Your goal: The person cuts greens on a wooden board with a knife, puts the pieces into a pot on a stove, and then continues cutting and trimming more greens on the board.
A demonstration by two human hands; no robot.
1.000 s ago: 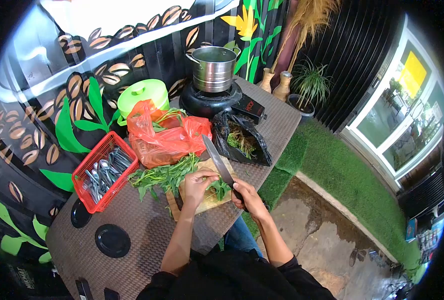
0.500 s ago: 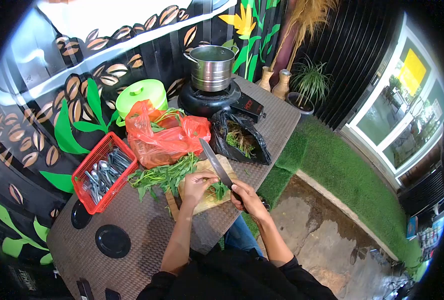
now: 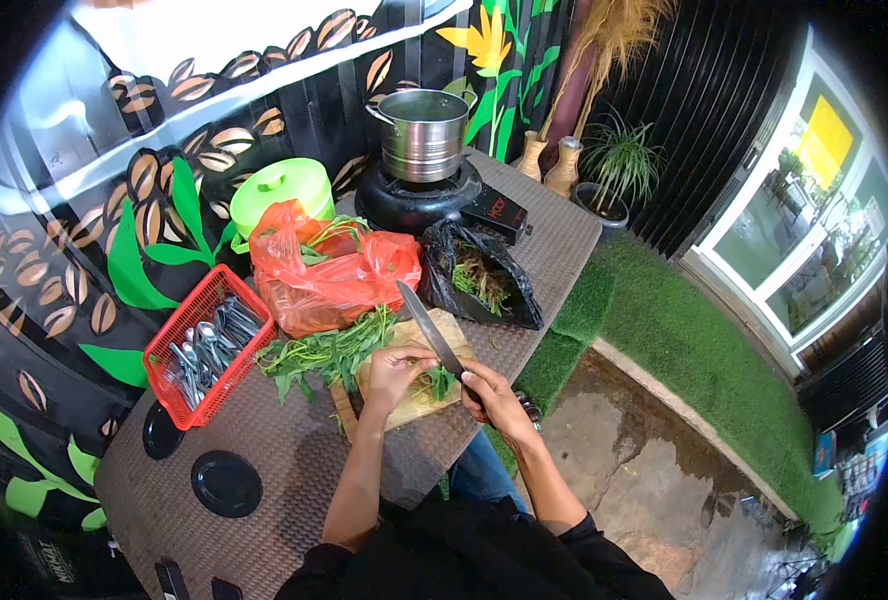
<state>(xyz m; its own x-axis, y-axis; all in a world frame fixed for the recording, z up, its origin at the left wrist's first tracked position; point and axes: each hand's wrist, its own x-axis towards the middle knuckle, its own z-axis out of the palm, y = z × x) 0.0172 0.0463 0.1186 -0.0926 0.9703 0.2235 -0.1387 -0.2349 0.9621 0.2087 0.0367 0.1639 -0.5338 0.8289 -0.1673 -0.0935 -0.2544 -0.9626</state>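
My right hand (image 3: 495, 401) is wrapped round the dark handle of a long knife (image 3: 429, 328), its blade pointing up and to the left. Close beside the blade, my left hand (image 3: 394, 376) is pinched over the wooden cutting board (image 3: 419, 409); what lies between its fingertips is too small to name. Green leaves (image 3: 438, 381) lie on the board under the hands. A heap of leafy green stems (image 3: 336, 352) rests at the board's left side, partly on the table.
A red plastic bag (image 3: 314, 285), a black bag with stems (image 3: 484, 284), a red basket of cutlery (image 3: 204, 350), a green lidded pot (image 3: 282, 190) and a steel pot (image 3: 424, 140) on a black stove (image 3: 409, 205) stand around. Black round lids (image 3: 226, 483) lie lower left.
The knife and my right hand have shifted very slightly to the left. My left hand stays nearly in place above the board.
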